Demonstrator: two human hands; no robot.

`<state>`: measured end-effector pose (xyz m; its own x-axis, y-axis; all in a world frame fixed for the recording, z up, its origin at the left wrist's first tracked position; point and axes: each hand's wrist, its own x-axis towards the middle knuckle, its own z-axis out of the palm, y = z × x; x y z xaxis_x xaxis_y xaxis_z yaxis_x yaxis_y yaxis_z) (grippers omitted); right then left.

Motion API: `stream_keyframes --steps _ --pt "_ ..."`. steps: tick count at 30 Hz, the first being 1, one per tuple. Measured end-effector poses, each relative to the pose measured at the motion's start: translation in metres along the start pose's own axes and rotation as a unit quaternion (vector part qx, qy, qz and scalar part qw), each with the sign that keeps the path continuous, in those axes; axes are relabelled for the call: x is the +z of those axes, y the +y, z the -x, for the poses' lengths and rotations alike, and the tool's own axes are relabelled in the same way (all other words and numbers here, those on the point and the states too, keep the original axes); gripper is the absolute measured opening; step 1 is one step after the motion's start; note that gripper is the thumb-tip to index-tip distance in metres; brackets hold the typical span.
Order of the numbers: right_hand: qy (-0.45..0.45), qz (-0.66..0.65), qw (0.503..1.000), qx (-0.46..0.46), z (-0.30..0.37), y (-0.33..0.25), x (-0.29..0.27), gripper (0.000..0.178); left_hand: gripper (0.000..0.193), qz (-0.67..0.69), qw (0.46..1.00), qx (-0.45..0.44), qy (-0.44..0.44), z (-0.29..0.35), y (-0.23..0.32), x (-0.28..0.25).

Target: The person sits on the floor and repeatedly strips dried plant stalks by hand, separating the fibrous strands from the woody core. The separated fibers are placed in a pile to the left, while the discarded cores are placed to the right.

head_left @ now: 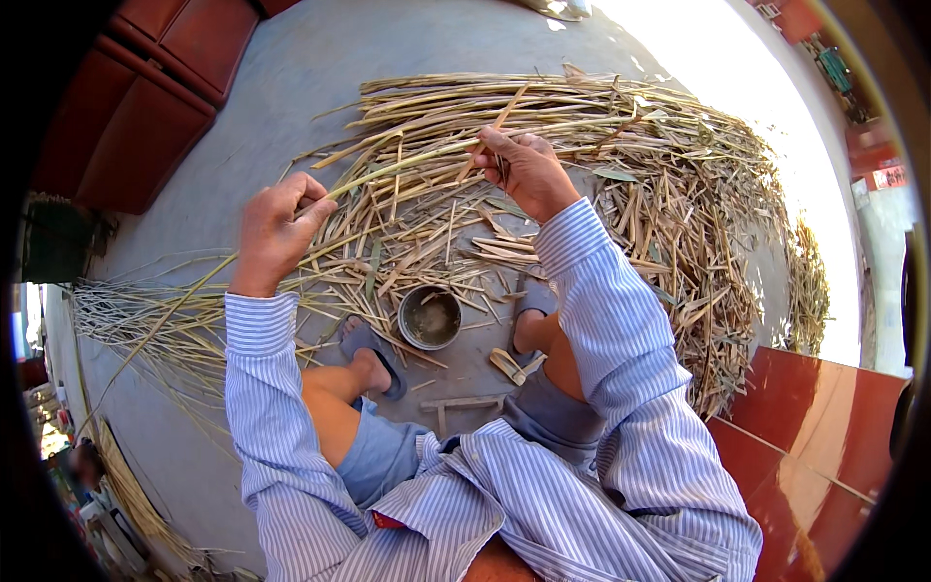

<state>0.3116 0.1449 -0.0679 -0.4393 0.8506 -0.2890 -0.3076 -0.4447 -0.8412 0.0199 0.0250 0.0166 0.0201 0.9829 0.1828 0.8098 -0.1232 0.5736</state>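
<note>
My left hand (279, 231) is closed in a pinch around a long, thin yellow-green reed stalk (398, 167). The stalk runs across from it to my right hand (525, 173) and on beyond, over the pile. Thumb and fingers of my right hand are closed at the stalk, and a tan dry strip (511, 105) sticks up from them. Whether that strip is joined to the stalk I cannot tell. Below and beyond both hands lies a heap of reed stalks (465, 102), with loose dry husks (679, 223) scattered around it.
A round metal pot (430, 317) with murky contents stands on the floor between my sandalled feet. Thin stalk ends (136, 315) fan out at left. A dark red cabinet (145, 107) stands far left, red panels (805, 417) near right. A small wooden piece (506, 367) lies by my right foot.
</note>
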Motion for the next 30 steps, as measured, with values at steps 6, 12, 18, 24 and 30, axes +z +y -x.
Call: stream_keyframes --steps 6,12,18,24,30 --pt "-0.09 0.135 0.987 0.007 0.005 0.014 0.042 0.024 0.019 -0.072 0.989 0.132 0.009 -0.011 0.028 0.041" --pt "0.021 -0.082 0.993 -0.085 -0.007 -0.016 -0.001 0.018 0.016 -0.148 0.987 0.059 -0.006 0.0 0.002 0.006" --pt "0.094 -0.044 0.983 -0.152 -0.006 -0.037 -0.021 0.022 0.014 -0.134 0.99 0.01 -0.038 0.019 -0.037 0.004" --pt "0.068 0.042 0.989 -0.125 0.005 -0.024 0.029 0.027 0.015 0.055 0.998 0.02 0.002 -0.009 -0.012 0.049" --pt "0.051 0.087 0.98 -0.169 0.007 -0.038 0.004 0.026 0.012 0.206 0.977 -0.017 -0.053 -0.019 -0.026 0.065"
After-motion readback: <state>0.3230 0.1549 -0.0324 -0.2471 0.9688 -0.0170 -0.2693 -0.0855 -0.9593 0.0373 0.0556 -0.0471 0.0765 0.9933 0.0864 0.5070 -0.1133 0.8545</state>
